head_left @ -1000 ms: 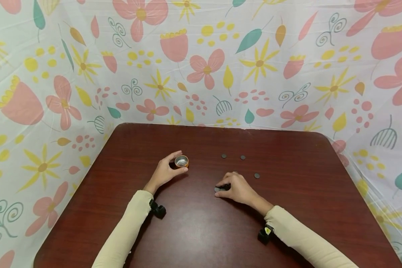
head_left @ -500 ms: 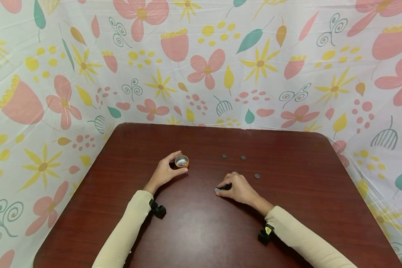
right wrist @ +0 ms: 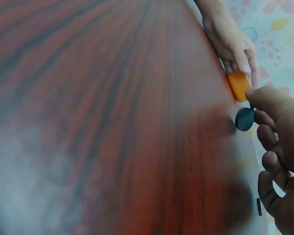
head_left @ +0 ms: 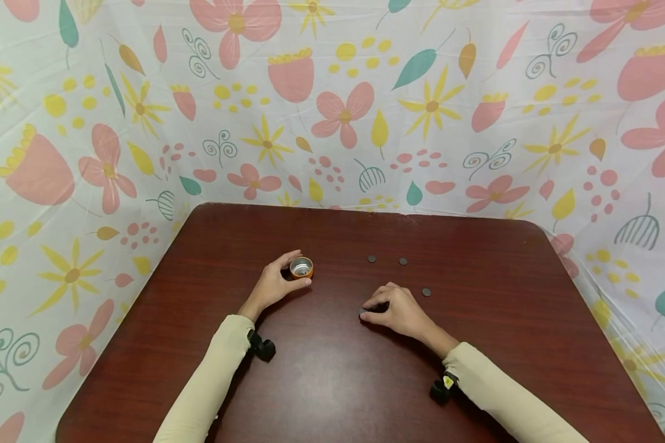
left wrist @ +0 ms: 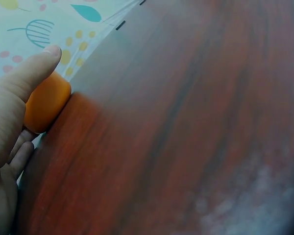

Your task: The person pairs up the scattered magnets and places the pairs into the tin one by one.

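My left hand [head_left: 271, 284] curls thumb and fingers around a small round orange tin [head_left: 302, 268] with a silvery inside, its open top facing up. In the left wrist view the orange side of this tin [left wrist: 48, 103] shows between thumb and fingers. To the right, my right hand [head_left: 401, 312] pinches a dark coin-like disc [right wrist: 245, 119] between thumb and fingertip, its flat face seen in the right wrist view. From the head only a small bit of it shows at the fingertips.
Three more dark discs lie flat beyond my right hand: a left one [head_left: 372, 259], a middle one [head_left: 403, 261] and a nearer right one [head_left: 427, 292]. The dark red-brown table [head_left: 321, 381] has rounded far corners. A flower-printed cloth [head_left: 332, 166] hangs behind it.
The disc at my right fingertips showed its pale flat face earlier and now shows only a sliver. That hand has shifted slightly right. The left hand and tin have stayed in place.
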Action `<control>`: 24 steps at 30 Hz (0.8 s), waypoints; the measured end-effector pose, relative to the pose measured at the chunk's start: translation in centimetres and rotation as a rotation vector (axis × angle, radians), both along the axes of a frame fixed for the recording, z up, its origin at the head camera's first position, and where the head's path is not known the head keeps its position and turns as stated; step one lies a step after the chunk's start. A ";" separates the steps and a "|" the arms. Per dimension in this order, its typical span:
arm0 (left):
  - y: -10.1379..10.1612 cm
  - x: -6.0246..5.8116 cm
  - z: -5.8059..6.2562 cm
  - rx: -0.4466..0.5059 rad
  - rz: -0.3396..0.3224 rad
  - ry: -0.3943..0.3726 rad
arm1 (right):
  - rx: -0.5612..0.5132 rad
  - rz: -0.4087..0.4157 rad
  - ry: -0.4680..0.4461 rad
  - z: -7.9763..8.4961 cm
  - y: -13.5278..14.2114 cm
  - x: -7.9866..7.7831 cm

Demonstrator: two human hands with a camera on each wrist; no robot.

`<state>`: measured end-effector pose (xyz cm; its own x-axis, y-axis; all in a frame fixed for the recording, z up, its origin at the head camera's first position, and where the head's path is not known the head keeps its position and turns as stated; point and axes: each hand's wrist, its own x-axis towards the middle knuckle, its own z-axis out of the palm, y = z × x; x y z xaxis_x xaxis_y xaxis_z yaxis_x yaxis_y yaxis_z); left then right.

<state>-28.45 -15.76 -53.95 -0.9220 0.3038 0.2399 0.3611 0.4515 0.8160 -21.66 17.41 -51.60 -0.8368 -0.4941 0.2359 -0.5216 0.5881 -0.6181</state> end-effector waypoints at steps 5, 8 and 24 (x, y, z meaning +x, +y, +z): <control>0.0 0.1 0.1 0.001 -0.004 -0.003 | -0.039 0.017 0.038 0.1 0.4 0.1; -0.1 0.1 0.0 0.004 -0.006 -0.005 | -0.053 0.021 0.046 0.0 0.5 0.1; -0.1 0.0 -0.4 0.008 -0.006 -0.005 | -0.171 0.163 0.101 -0.3 0.4 -1.7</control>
